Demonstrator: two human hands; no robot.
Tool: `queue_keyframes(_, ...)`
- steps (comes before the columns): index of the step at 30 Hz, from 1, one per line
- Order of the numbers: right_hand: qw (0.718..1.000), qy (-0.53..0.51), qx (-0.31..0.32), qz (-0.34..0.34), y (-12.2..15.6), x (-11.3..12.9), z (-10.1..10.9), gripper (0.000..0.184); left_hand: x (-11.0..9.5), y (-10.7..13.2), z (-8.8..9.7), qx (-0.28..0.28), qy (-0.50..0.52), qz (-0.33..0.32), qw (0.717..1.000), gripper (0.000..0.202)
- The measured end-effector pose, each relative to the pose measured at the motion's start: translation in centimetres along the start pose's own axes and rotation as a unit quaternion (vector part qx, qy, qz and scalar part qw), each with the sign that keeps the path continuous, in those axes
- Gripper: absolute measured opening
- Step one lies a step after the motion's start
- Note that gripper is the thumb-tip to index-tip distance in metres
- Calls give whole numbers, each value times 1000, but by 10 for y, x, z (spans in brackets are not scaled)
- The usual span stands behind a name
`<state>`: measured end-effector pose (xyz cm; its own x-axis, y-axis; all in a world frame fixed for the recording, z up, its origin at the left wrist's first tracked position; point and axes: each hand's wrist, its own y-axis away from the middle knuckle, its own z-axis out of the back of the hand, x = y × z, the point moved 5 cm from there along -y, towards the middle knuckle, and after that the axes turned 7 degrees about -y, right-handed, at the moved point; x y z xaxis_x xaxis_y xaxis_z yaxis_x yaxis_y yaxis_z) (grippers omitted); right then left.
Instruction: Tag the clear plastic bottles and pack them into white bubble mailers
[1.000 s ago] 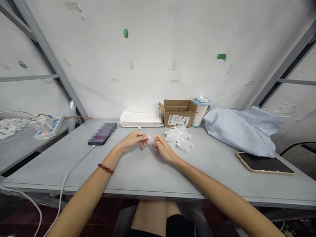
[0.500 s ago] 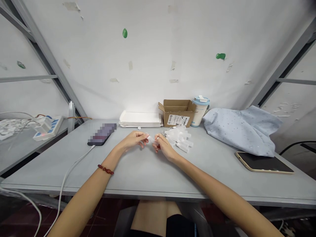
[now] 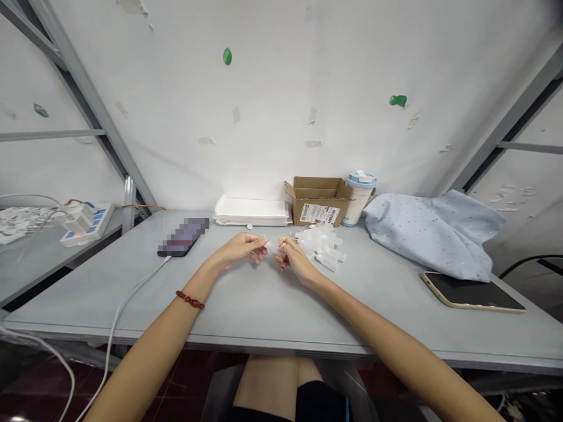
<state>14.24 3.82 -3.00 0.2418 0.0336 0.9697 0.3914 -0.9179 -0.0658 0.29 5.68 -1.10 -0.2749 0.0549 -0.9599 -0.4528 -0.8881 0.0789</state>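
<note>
Between my two hands, just above the grey table [image 3: 272, 316], is a small translucent plastic tube [image 3: 273, 248]. My left hand [image 3: 246, 248] pinches its left end between thumb and fingers. My right hand [image 3: 294, 258] has its fingers closed on the other end, hiding part of it. Behind my right hand lies a pile of similar translucent white tubes [image 3: 328, 258], in front of a cardboard box. A small white round piece [image 3: 250, 227] rests on the table beyond my left hand.
An opened cardboard box [image 3: 320, 205] stands near the wall, beside a lidded cup [image 3: 357, 199] and a stack of white trays [image 3: 253, 211]. A phone [image 3: 183, 237] with a white cable is at left. At right, a pale blue cloth [image 3: 431, 231] partly covers another phone [image 3: 475, 292].
The view has shifted slightly. Both hands stay on the tube, with a little more of it showing between them; nothing has been let go.
</note>
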Motion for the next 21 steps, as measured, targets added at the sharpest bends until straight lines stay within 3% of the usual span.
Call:
queue_keyframes(4, 999, 35, 1, 24, 1, 0, 2, 9, 0, 0, -1, 4, -14, 12, 1000, 42)
queue_keyframes(7, 987, 138, -31, 80, 2, 4, 6, 19, -1, 0, 2, -16, -12, 11, 1000, 40)
queue_keyframes(12, 899, 375, -80, 212, 5, 13, 8, 23, -1, -1, 7, -55, -2, -2, 998, 37)
queue_keyframes(16, 838, 470, -87, 264, 5, 14, 8, 19, 0, -2, 8, -55, -8, -11, 998, 35)
queue_keyframes(18, 831, 477, -90, 273, 5, 14, 9, 18, 0, -2, 8, -46, -17, -25, 998, 33)
queue_keyframes(21, 853, 452, -95, 244, 3, 15, 11, 17, -2, -3, 8, -34, -42, -51, 997, 31)
